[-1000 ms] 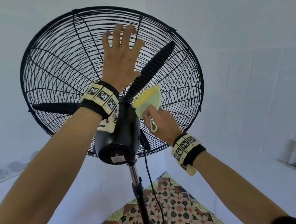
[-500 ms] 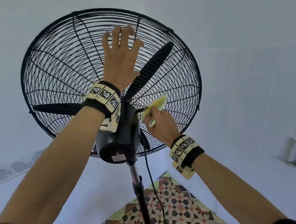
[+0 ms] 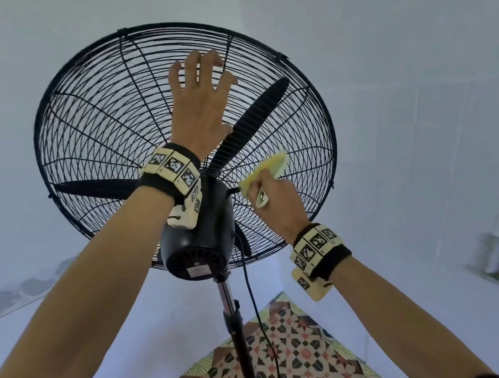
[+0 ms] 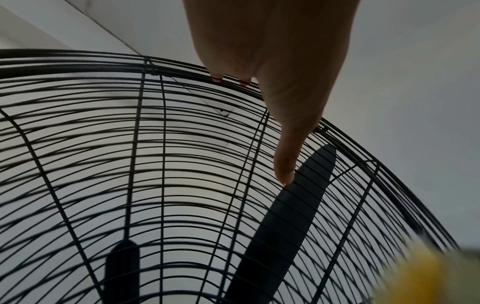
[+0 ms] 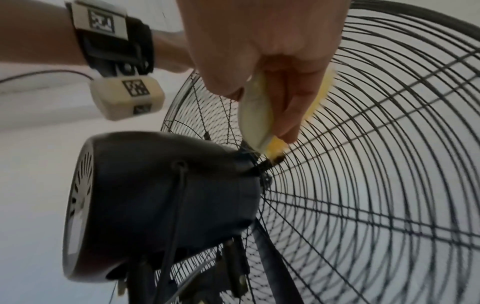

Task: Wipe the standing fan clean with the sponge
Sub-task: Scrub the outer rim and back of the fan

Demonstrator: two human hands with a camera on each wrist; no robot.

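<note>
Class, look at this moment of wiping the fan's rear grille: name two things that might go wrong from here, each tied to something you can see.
1. The left hand presses high on the grille, so the fan, on a thin pole, might tip or swivel.
2. The right hand rubs the sponge where the wires meet the motor housing; the sponge may snag there, and any water could reach the motor or cord.

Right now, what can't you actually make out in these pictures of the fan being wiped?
- Fan base: head view, the bottom edge cuts off the pole.
- Sponge: left wrist view, only a yellow blur in the corner.
- Left hand fingers: left wrist view, the palm covers most of them.
- Dirt on the grille: too fine to see in any view.
- Motor housing label: too small in the head view.
</note>
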